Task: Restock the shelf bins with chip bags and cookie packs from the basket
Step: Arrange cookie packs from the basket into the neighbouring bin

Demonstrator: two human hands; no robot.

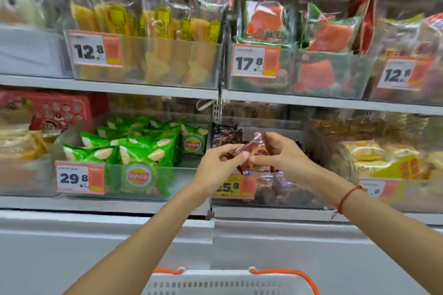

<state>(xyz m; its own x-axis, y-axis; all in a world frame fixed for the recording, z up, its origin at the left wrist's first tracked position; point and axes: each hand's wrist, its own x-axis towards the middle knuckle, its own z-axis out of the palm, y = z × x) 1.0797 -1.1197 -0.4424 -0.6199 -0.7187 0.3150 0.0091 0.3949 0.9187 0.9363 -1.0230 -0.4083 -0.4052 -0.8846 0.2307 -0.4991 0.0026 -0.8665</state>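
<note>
Basket [223, 282] cut off below.

Two shelf levels ahead of me. Lower level: chip bags [134, 148] in a bin [143, 182] at left; next bin [275, 189] to its right. Both hands raised in front of that right bin, left hand [220, 163] and right hand [282, 153] side by side, a small pack [254, 148] pinched between them. Basket [225, 281] nearest me, below the arms. Upper level: two more filled bins, side by side.

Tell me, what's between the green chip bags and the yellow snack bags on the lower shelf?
The bin of dark brown packs, seen in the head view. Both hands, left and right, hold a small pack before it.
</note>
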